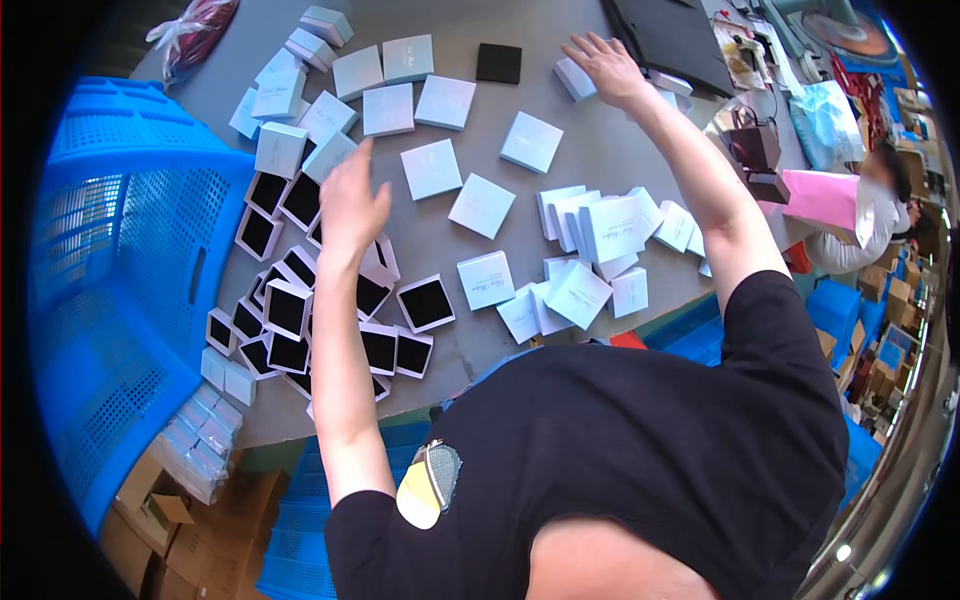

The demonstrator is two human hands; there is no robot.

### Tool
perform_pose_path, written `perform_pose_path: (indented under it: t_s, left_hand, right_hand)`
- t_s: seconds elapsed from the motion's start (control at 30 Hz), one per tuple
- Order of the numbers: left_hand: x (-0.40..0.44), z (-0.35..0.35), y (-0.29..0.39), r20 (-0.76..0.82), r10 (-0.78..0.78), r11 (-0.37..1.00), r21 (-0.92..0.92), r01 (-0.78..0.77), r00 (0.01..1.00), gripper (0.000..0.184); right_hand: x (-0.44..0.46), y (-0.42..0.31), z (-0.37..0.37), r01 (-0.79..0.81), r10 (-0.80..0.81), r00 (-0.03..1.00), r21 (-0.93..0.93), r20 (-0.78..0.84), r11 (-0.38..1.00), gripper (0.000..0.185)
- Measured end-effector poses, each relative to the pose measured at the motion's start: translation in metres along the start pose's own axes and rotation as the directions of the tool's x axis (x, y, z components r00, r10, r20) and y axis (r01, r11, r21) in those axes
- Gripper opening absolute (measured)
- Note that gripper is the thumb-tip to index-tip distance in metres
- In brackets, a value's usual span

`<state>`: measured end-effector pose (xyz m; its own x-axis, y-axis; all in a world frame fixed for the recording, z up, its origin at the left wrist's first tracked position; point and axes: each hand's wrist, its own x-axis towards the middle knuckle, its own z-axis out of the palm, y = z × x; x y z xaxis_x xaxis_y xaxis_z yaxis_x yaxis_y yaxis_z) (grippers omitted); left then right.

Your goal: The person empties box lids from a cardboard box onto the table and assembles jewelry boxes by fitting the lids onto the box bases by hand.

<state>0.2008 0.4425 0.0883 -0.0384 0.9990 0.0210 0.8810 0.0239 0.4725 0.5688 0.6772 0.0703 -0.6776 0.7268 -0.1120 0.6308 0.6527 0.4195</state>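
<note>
My left hand [350, 205] is open, its thumb apart from the fingers, over the left part of the grey table. Its fingertips are beside a white box lid [332, 155] with silver lettering; whether they touch it I cannot tell. Under and around my left forearm lie several open white box bases with black lining [426, 303]. At the back right my right hand [607, 72] is open with fingers spread, beside a small white box [574, 80]. Whether it touches this box is unclear. Between the hands several white lettered boxes [432, 169] lie flat.
A big blue plastic crate [150, 150] stands at the left. White boxes are piled [612, 228] on the right of the grey table [440, 385]. A black square pad [499, 63] and a black flat case [670, 45] lie at the back. Another person [850, 235] is at far right.
</note>
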Motion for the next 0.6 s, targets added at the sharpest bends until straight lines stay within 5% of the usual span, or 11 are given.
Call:
perform_pose_path:
  t_s: [0.2, 0.4, 0.5, 0.6]
  left_hand:
    - [-0.021, -0.023, -0.010, 0.065, -0.147, 0.988, -0.041, 0.150, 0.987, 0.047]
    - [-0.064, -0.044, 0.014, 0.287, -0.213, 0.973, -0.027, 0.230, 0.934, 0.081]
    - [-0.076, -0.028, 0.001, 0.313, -0.178, 0.977, -0.057, 0.206, 0.933, 0.088]
    - [-0.074, -0.030, 0.009, 0.358, -0.239, 0.963, -0.030, 0.267, 0.902, 0.078]
  right_hand:
    - [0.002, 0.013, 0.033, 0.077, -0.083, 0.995, 0.108, 0.050, 0.991, 0.066]
    - [-0.004, 0.011, 0.049, 0.074, -0.058, 0.995, 0.229, -0.077, 0.971, 0.062]
    - [0.000, 0.007, 0.026, 0.018, -0.029, 0.998, 0.209, 0.049, 0.978, 0.063]
    - [0.004, -0.012, -0.039, -0.214, 0.183, 0.975, 0.307, 0.127, 0.927, 0.067]
